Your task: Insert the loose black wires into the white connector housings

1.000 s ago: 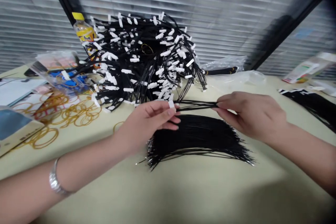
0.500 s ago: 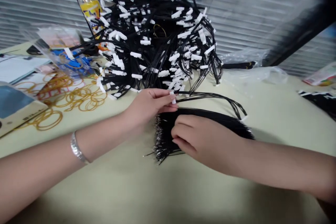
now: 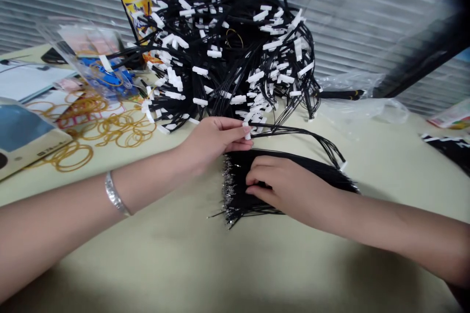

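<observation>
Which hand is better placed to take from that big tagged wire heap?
Likely the left hand: it's beside the heap, pinching a white tag; the right hand rests farther off on the black wire bundle.

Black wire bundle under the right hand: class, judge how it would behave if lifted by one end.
The bundle is probably floppy: its thin wires bow as they lie. With no tie visible, strands would likely slide apart; the splayed metal tips could snag.
</observation>
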Available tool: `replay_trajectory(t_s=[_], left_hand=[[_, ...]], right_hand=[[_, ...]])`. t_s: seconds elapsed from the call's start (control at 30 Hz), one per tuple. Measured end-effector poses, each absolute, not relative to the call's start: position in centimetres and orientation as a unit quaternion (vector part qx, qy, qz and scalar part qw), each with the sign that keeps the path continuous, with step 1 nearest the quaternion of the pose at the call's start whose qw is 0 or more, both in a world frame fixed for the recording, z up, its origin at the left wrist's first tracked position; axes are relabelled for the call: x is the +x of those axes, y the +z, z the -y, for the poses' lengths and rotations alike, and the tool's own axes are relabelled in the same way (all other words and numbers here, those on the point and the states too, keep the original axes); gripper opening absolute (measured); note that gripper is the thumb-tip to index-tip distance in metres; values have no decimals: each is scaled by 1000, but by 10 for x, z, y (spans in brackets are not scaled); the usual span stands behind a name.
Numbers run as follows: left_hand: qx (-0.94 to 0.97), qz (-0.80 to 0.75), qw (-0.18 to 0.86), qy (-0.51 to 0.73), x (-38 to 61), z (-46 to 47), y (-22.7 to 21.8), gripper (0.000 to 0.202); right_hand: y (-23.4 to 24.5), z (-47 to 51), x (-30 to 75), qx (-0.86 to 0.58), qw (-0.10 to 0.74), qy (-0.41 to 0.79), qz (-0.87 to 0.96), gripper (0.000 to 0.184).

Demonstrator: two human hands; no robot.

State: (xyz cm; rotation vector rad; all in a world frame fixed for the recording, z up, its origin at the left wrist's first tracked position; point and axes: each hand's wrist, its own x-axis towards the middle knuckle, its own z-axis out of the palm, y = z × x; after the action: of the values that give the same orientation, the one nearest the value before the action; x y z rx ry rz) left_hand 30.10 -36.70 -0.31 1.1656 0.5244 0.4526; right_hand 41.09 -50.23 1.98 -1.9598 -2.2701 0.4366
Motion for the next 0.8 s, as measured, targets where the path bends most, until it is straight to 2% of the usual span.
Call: replay_trajectory(t_s=[0.2,0.5,0.67,0.8], left_hand=[[543,-243,777,205,301,366,-4,25],[543,-255,773,205,302,365,-5,27],[540,-253,776,206,302,364,-6,26],[535,-259,778,205,302,365,-4,26]], right_hand=[[20,502,417,-685,149,246,669,9],[28,506,420,-700,144,304,630,15],[27,505,421,-681,192,340,619,16],[25,504,422,-683,189,331,623,15]])
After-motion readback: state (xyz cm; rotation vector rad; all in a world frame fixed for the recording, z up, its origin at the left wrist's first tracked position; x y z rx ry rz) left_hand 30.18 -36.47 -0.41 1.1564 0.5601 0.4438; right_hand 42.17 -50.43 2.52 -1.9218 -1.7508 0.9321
